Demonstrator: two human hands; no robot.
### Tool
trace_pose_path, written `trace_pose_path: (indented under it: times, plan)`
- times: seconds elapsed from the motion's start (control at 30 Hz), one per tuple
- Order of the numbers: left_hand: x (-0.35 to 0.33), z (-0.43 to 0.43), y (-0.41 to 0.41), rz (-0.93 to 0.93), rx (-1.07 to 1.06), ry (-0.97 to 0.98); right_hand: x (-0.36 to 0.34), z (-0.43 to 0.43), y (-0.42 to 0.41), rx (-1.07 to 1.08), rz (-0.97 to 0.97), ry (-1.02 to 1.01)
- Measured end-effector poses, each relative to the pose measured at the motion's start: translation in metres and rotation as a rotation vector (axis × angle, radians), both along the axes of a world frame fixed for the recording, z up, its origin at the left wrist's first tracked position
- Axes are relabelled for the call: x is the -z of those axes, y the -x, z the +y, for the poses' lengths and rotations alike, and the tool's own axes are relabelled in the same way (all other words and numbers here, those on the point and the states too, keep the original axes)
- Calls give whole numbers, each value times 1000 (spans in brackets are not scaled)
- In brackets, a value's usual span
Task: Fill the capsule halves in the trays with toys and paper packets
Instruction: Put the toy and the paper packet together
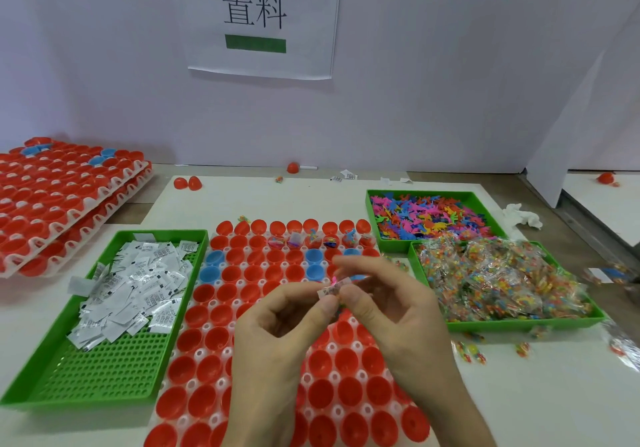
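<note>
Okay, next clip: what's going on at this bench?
A person is filling capsule halves set in a white tray. Both the left hand and right hand pinch a small paper packet, with something pink beside it, above the tray's middle. A few halves in the second-farthest row already hold items; most look empty. A packet tray sits to its left, a toy tray to its right.

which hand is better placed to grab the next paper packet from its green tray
Probably left: the left hand, pinching a packet, is on the packet tray's side; the right hand sits nearer the toy trays.
</note>
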State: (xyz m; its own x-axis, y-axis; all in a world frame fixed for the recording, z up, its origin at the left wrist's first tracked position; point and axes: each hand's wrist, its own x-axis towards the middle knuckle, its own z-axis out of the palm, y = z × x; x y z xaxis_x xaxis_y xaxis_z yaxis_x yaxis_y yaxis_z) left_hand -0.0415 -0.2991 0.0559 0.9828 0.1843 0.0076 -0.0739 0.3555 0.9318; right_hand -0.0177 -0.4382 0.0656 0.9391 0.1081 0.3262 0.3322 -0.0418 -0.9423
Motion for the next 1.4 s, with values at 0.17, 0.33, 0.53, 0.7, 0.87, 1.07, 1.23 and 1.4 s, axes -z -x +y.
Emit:
trace_pose_path:
  times: [0.17,0.33,0.53,0.7,0.87,1.07,1.23,1.4]
  plan:
    - [3,16,-2,-12,21,-105,-1,0,-6,-45,-55,107]
    - [7,38,-2,-33,11,-152,-5,13,-13,-104,-88,185]
    - [5,66,0,-42,-88,-242,-15,37,-26,-228,-44,276]
    - [20,128,-17,-24,-189,-633,-22,61,-75,-145,-54,369]
    - [61,193,-46,295,-276,-1134,-20,93,-142,-84,-68,640]
    - [67,198,-54,308,-220,-1158,1,122,-170,-98,-16,918]
    - [67,199,-50,262,-216,-1096,14,128,-175,-47,37,979]
    - [65,198,-50,266,-203,-1090,22,135,-180,-19,16,1040]
